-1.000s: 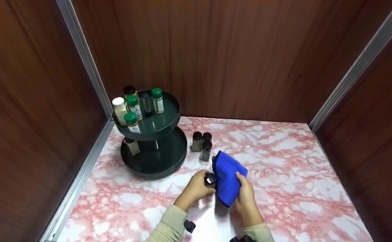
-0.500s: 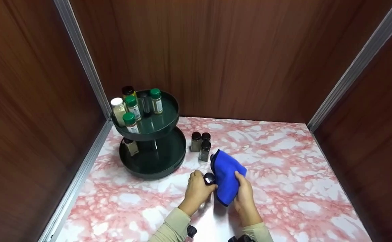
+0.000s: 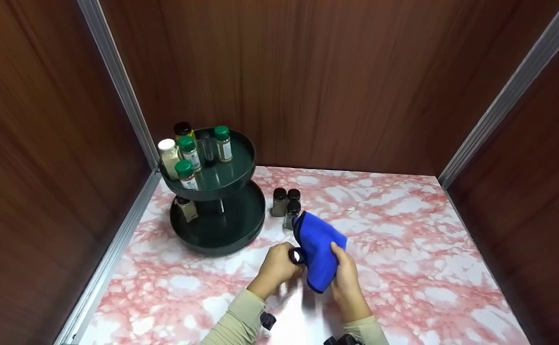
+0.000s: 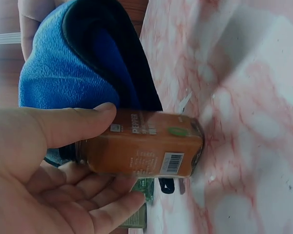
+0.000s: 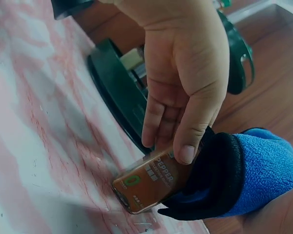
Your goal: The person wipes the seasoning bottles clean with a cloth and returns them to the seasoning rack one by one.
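Observation:
My left hand [image 3: 279, 263] holds a square glass spice jar [image 4: 151, 141] of orange-brown powder, its label reading PEPPER. The thumb lies along the near side, fingers behind, and the jar's black cap [image 3: 296, 256] faces the head camera. My right hand [image 3: 347, 278] grips a folded blue cloth [image 3: 321, 249] with black edging, thumb on top. The cloth lies against the jar's right side, and its dark edge overlaps the jar in the right wrist view. Part of the right hand is hidden under the cloth.
Several black-capped spice jars [image 3: 280, 203] stand together just beyond the cloth. At left is a two-tier dark green round rack [image 3: 217, 250]. Its upper tier bears several green-, white- and dark-capped bottles [image 3: 224, 145]; below stands one jar [image 3: 187, 210]. Wood-grain walls [image 3: 308, 86] enclose the marbled table [image 3: 404, 268].
The cloth and my right hand have shifted slightly left, so the cloth overlaps one standing jar in the head view. My left hand's fingers have changed position around the pepper jar.

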Available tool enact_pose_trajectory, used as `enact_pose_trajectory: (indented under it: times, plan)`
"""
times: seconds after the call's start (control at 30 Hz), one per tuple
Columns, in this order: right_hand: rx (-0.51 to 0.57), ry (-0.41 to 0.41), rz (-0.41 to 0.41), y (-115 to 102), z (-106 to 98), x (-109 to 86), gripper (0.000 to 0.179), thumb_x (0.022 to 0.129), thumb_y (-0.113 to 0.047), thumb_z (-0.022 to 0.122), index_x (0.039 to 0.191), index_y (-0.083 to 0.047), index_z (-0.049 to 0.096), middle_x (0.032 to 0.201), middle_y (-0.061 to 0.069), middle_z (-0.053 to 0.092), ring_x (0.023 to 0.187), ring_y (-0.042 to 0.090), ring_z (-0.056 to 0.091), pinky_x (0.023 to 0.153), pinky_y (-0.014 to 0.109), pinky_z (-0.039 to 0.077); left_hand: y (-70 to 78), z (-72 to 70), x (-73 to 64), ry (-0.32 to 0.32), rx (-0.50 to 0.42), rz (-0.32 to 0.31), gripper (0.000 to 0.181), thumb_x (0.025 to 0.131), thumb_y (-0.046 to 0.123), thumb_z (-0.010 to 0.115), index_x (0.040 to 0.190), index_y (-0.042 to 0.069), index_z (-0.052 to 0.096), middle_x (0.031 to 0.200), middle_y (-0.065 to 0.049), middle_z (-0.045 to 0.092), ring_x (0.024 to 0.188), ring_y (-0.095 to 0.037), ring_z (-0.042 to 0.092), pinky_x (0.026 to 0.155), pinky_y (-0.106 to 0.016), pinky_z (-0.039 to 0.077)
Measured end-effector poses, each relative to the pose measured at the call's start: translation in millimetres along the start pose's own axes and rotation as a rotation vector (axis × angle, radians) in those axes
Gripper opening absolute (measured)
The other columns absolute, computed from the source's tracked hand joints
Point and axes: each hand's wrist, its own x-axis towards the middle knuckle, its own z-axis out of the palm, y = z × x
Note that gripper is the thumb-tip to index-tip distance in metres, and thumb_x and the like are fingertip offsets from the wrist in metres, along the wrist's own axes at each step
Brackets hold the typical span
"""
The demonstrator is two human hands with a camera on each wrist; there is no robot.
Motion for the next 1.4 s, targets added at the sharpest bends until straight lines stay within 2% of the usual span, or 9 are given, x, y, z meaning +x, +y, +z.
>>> enact_pose_trajectory:
  times: [0.13,0.27,0.5,0.6,0.77,0.93,1.13,1.27,1.4]
  plan:
    - [0.003,-0.009,-0.021,0,3,2.4,0.04,0.108,-0.024,0.048,0.133,0.006,0.053,0.111,0.007,0.074,0.101,0.017,0.071,0.091,0.033,0.057,0.6,-4.0,2.0,-0.048,-0.007,0.027,0.035,0.06,0.001,0.087,0.09,0.008,0.07,0.087,-0.011,0.074,0.078,-0.016,0.061,0.079,-0.036,0.054]
    - [0.002,-0.018,-0.026,3,7,4.6,0.034,0.108,-0.024,0.048,0.126,0.003,0.061,0.107,0.008,0.075,0.098,0.017,0.072,0.089,0.033,0.058,0.1,-5.9,4.1,-0.068,0.047,0.067,0.035,0.059,-0.001,0.087,0.089,0.008,0.07,0.087,-0.011,0.074,0.079,-0.019,0.064,0.078,-0.036,0.055]
    - [-0.1,0.015,-0.01,19,9,10.8,0.05,0.106,-0.03,0.051,0.136,0.009,0.052,0.106,0.009,0.075,0.096,0.019,0.073,0.088,0.034,0.059,-2.0,-7.7,6.9,-0.087,0.109,0.102,0.034,0.059,0.001,0.087,0.087,0.009,0.069,0.088,-0.011,0.075,0.08,-0.021,0.066,0.077,-0.037,0.055]
    - [-0.158,0.058,0.016,31,6,14.5,0.053,0.106,-0.032,0.052,0.137,0.011,0.053,0.108,0.011,0.075,0.097,0.023,0.073,0.086,0.033,0.059,-2.4,-8.4,7.6,-0.093,0.117,0.087,0.035,0.06,0.003,0.089,0.09,0.007,0.071,0.091,-0.012,0.075,0.084,-0.022,0.067,0.08,-0.038,0.056]
    - [-0.271,0.14,0.033,42,3,8.2,0.049,0.106,-0.031,0.05,0.128,0.012,0.058,0.1,0.011,0.075,0.088,0.017,0.071,0.081,0.028,0.058,-0.8,-7.2,7.1,-0.121,0.096,0.04,0.038,0.062,0.003,0.09,0.096,0.007,0.073,0.095,-0.011,0.075,0.086,-0.02,0.067,0.082,-0.037,0.056]
    - [-0.23,0.158,0.063,26,7,-3.4,0.05,0.106,-0.029,0.049,0.133,0.013,0.052,0.097,0.008,0.074,0.087,0.017,0.071,0.08,0.03,0.058,-0.6,-8.1,7.7,-0.126,0.087,0.061,0.035,0.06,0.0,0.088,0.091,0.007,0.072,0.091,-0.011,0.075,0.08,-0.017,0.064,0.078,-0.035,0.054]
    - [-0.127,0.111,0.003,7,16,-7.3,0.049,0.105,-0.029,0.052,0.133,0.011,0.052,0.101,0.007,0.075,0.091,0.017,0.071,0.084,0.031,0.058,-3.5,-8.6,8.3,-0.09,0.117,0.138,0.029,0.06,-0.001,0.086,0.083,0.007,0.069,0.084,-0.012,0.074,0.076,-0.019,0.064,0.074,-0.035,0.055]
    - [-0.069,0.098,-0.022,13,15,-1.4,0.045,0.105,-0.027,0.052,0.131,0.01,0.053,0.101,0.007,0.075,0.091,0.017,0.072,0.084,0.031,0.059,-4.2,-7.1,8.7,-0.1,0.13,0.153,0.033,0.058,0.0,0.087,0.084,0.008,0.069,0.084,-0.011,0.074,0.076,-0.019,0.065,0.074,-0.034,0.055]
    - [-0.127,0.116,0.006,30,6,5.8,0.045,0.106,-0.028,0.051,0.129,0.01,0.055,0.1,0.007,0.075,0.091,0.017,0.072,0.083,0.03,0.059,-2.5,-6.2,8.7,-0.115,0.124,0.115,0.035,0.059,0.001,0.088,0.09,0.006,0.072,0.089,-0.011,0.075,0.08,-0.018,0.065,0.077,-0.035,0.055]
